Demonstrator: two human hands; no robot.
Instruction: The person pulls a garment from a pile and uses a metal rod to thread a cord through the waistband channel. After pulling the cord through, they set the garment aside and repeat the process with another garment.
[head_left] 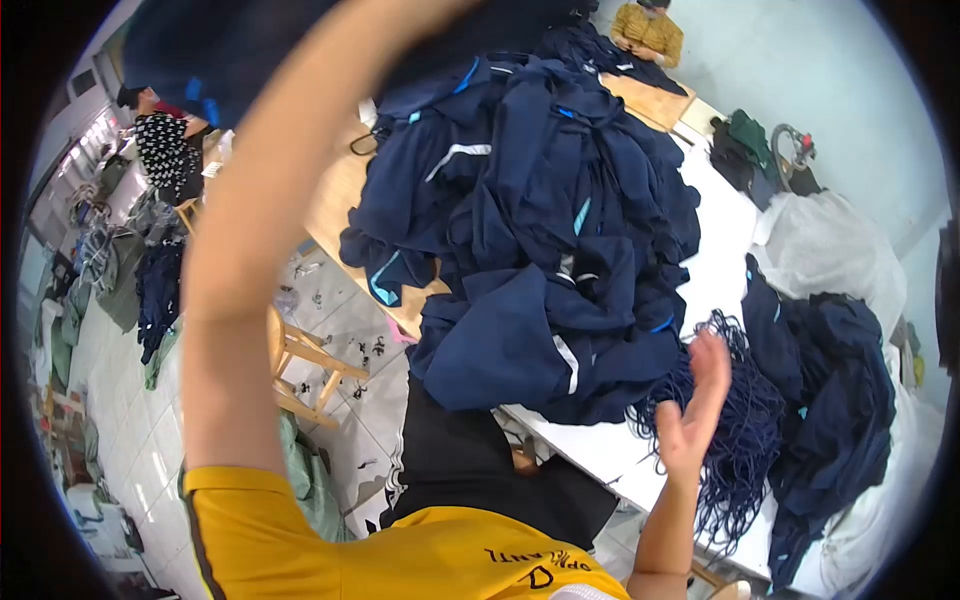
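A large heap of dark navy garments [520, 220] with white and light blue strips covers much of the table in front of me. My left arm is raised across the upper left, blurred, and its hand is out of the frame at the top. Behind that arm, navy cloth [240, 50] spans the top edge; what holds it cannot be seen. My right hand [695, 400] is raised at the heap's lower right, fingers apart and holding nothing. It is in front of a tangle of navy cords [735, 440] lying on the white tabletop [725, 215].
More navy garments [835, 390] hang at the right beside white plastic sheeting [835, 245]. A wooden stool [310, 365] stands on the tiled floor at left. One person [165, 145] is at the upper left, another [648, 35] at the top right.
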